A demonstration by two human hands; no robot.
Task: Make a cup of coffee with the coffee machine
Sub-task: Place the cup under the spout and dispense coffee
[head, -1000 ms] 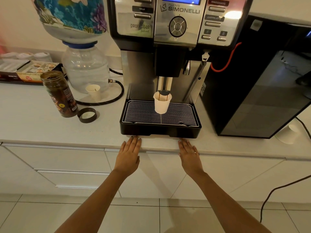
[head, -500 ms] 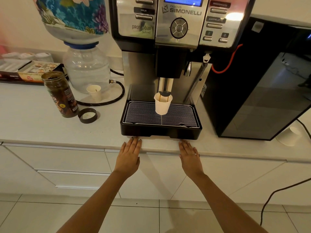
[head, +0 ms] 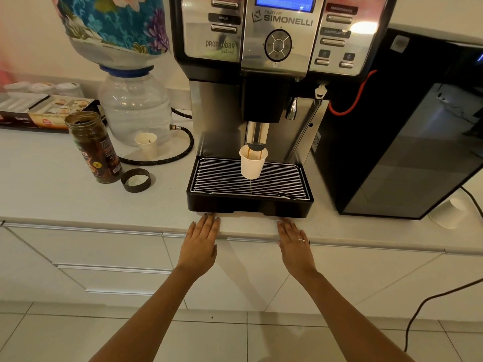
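Nothing has moved since earlier: your left hand and right hand stay flat, fingers straight, holding nothing, on the counter edge. Paper cup stands on the drip tray under the coffee machine spout, coffee streaming in.

Warm, dim light; glare on the coffee machine; edges bend.

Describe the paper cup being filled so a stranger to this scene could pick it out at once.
Find the steel coffee machine mid-counter. On its black drip tray stands a white paper cup under the spout. Unlike the other two cups, coffee is streaming into it.
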